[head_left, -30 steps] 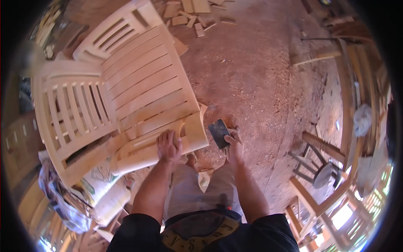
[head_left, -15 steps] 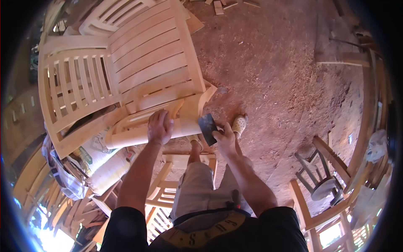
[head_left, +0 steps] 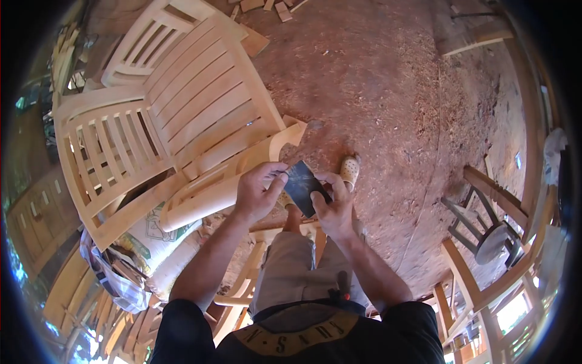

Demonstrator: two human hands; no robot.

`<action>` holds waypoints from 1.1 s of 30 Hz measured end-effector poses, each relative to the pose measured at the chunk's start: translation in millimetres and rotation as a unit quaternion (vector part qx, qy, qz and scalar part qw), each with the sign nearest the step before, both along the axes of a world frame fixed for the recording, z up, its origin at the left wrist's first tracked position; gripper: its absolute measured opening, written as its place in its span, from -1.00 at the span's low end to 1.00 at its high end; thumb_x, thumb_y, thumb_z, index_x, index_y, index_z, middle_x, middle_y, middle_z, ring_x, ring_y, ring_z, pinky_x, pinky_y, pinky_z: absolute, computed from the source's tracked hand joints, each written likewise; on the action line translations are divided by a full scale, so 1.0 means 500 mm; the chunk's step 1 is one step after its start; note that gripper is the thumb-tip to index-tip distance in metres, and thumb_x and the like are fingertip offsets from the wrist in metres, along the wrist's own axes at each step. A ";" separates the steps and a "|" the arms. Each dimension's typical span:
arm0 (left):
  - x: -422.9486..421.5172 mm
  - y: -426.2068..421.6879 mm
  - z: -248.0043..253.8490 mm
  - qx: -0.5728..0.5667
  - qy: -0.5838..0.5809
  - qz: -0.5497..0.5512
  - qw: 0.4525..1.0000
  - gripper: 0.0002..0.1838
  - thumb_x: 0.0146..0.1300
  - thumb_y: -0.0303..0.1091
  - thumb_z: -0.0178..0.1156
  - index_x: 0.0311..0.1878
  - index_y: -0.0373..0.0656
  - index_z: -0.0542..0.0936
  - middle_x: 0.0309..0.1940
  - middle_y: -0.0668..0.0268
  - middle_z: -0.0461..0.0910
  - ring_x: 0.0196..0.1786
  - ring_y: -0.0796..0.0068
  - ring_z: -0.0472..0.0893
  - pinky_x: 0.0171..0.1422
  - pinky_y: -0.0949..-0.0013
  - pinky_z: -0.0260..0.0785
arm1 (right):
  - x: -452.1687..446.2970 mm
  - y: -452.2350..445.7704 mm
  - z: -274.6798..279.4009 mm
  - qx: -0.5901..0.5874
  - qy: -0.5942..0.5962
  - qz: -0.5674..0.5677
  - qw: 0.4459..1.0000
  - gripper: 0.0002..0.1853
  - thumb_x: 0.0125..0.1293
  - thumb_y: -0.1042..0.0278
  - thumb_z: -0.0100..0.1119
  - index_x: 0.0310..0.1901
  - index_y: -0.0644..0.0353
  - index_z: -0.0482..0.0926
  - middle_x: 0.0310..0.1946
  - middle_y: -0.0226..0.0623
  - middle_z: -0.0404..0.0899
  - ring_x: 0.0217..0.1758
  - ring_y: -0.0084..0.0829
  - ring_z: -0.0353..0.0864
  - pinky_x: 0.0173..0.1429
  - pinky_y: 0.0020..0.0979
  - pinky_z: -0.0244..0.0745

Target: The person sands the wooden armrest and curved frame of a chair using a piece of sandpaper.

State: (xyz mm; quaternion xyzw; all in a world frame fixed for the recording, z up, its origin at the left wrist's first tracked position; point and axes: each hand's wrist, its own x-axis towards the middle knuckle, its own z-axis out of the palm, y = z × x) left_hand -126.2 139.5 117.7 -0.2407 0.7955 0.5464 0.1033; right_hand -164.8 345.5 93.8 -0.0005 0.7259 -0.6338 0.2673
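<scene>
A dark, flat rectangular piece of sandpaper (head_left: 304, 189) is between my two hands, in front of my lap. My right hand (head_left: 333, 206) grips its right side, thumb on the face. At the upper left corner, my left hand (head_left: 257, 189) pinches the edge with thumb and index finger. Just beyond my left hand lies a pale wooden slatted bench (head_left: 209, 91), tipped over. Its curved rail (head_left: 203, 203) runs close beside my left wrist and is not touched.
A printed sack (head_left: 154, 236) and checked cloth (head_left: 109, 273) lie below the bench at left. Wood offcuts (head_left: 283, 11) are on the dirt floor (head_left: 370, 91). At right stand a small dark stool (head_left: 491, 242) and wooden frames (head_left: 461, 273). My feet, in pale clogs (head_left: 350, 170), are near the rail.
My left hand has left the bench's curved rail and moved right to the sandpaper. The right hand has brought the sandpaper slightly nearer the left hand. The view has shifted a little.
</scene>
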 end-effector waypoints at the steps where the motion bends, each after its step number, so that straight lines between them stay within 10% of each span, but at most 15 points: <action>1: 0.000 0.006 0.001 -0.003 0.002 -0.001 1.000 -0.79 0.46 -0.39 0.32 0.06 -0.28 0.70 -0.14 0.25 0.79 -0.10 0.52 0.76 0.08 0.40 0.59 | 0.002 0.001 0.005 0.004 0.010 -0.006 1.000 -0.57 0.22 0.71 0.19 0.15 0.26 0.59 -0.10 -0.13 0.69 -0.10 -0.38 0.71 0.06 -0.37 0.60; 23: 0.001 0.028 0.010 -0.118 0.036 -0.086 0.989 -0.87 0.51 -0.42 0.27 -0.04 -0.29 0.65 -0.17 0.27 0.76 -0.06 0.52 0.72 0.07 0.40 0.56 | 0.023 0.025 -0.011 0.008 0.124 -0.019 0.992 -0.60 0.19 0.70 0.19 0.09 0.25 0.58 -0.15 -0.17 0.63 -0.14 -0.32 0.63 0.01 -0.33 0.57; 33: -0.023 0.042 -0.022 0.057 -0.014 0.051 0.997 -0.72 0.56 -0.15 0.26 -0.02 -0.22 0.66 -0.23 0.27 0.75 -0.13 0.57 0.71 -0.02 0.43 0.54 | 0.022 0.044 -0.010 0.004 0.055 -0.051 0.997 -0.61 0.20 0.67 0.22 0.10 0.28 0.59 -0.13 -0.06 0.67 -0.09 -0.21 0.74 0.06 -0.29 0.62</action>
